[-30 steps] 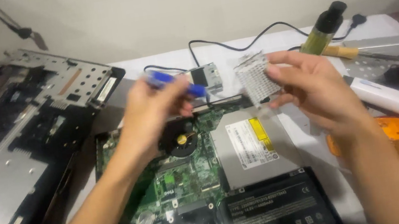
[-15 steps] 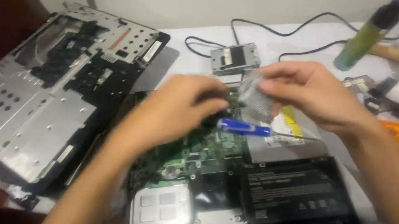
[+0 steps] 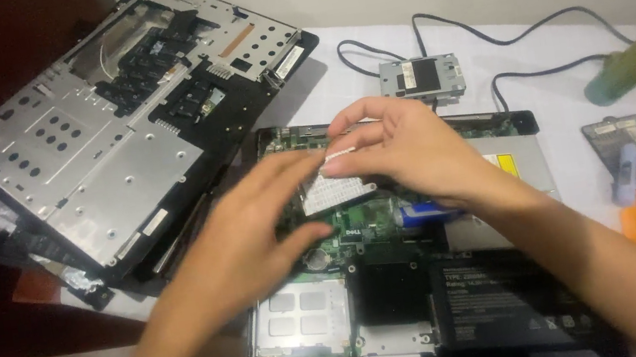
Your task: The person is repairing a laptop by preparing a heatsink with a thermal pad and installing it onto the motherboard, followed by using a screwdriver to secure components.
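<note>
head view: left hand (image 3: 258,229) blurred, hiding much of the heatsink (image 3: 333,193).

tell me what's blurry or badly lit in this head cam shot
Head view: the left hand is smeared by motion blur, the right hand slightly softer than the sharp open laptop base; the left edge falls into deep shadow, the white table is evenly lit, no strong glare.

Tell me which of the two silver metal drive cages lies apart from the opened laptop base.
The small silver metal drive cage on the white table, beside the black cables. The other silver cage sits inside the opened black laptop base, under the left hand.
</note>
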